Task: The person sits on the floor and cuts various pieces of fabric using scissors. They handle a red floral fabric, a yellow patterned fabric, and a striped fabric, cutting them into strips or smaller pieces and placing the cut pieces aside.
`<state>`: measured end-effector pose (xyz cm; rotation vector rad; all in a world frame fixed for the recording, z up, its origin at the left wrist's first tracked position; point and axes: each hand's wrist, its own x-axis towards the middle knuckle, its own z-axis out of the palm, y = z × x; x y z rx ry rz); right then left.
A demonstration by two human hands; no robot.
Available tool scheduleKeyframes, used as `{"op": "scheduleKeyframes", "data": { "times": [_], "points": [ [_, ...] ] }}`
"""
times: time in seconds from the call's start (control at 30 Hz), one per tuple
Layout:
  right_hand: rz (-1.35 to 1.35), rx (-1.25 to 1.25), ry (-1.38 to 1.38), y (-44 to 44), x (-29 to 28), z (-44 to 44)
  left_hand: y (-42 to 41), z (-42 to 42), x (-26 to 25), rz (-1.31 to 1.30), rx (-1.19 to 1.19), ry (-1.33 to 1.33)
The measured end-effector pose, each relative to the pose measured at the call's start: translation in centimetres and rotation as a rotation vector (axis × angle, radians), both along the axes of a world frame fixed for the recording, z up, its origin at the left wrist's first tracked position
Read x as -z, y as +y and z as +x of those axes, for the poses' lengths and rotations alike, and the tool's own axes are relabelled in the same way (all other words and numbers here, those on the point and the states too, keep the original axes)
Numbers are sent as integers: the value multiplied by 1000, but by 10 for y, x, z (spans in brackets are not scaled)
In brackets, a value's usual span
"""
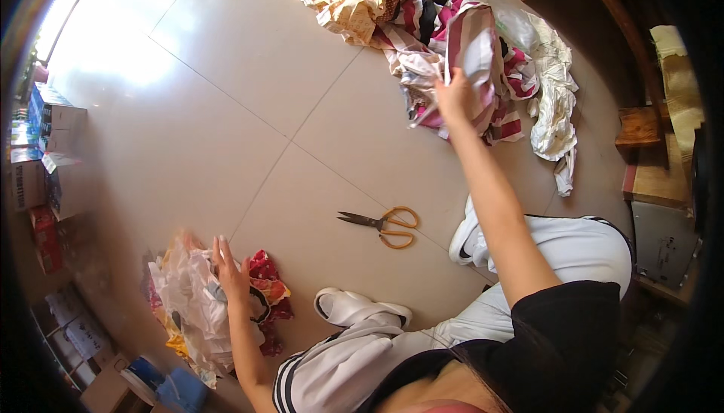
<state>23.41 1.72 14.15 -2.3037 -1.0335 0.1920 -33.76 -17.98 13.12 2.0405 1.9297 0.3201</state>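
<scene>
My left hand (231,277) lies on or just over a small heap of fabric scraps, its fingers apart. On top of that heap are thin whitish pieces (189,294), with red floral cloth (264,269) showing at its right side. My right hand (454,99), slightly blurred, grips a maroon-and-white striped cloth (472,45) at the larger pile; its fingertips are partly hidden. Cream printed fabric (350,14) makes up the left of this pile. Between the two heaps, scissors with orange-tan handles (399,226) lie on the tiled floor, blades slightly parted and pointing left.
Crumpled off-white cloth (551,124) and a clear plastic bag (515,22) lie right of the large pile. Boxes (62,124) line the left side. A blue container (181,390) stands lower left. Wooden furniture (639,127) borders the right. My white shoes (362,305) are near the scissors.
</scene>
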Motion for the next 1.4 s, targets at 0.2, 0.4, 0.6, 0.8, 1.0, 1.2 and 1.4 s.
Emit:
{"op": "scheduleKeyframes", "data": {
  "times": [0.2,0.4,0.6,0.8,1.0,1.2,1.4],
  "points": [
    [466,-909,736,-51,-30,-288,64,62,-26,185,70,-646],
    [414,-1692,635,-115,-96,-374,70,45,-32,1,-96,-1116],
    [42,-1287,-353,-64,-37,-218,91,-77,-26,349,-151,-1159],
    [-757,-1132,-665,-34,25,-27,134,-191,-46,-71,-422,-1613],
    [-621,-578,-219,67,-10,52,290,-142,-73,204,-561,-1084],
    [278,-637,-106,184,-167,-47,416,-130,-209,544,-201,-1095],
    [446,-1291,241,133,-125,-307,326,-218,-163,515,-561,-959]
  ]
}}
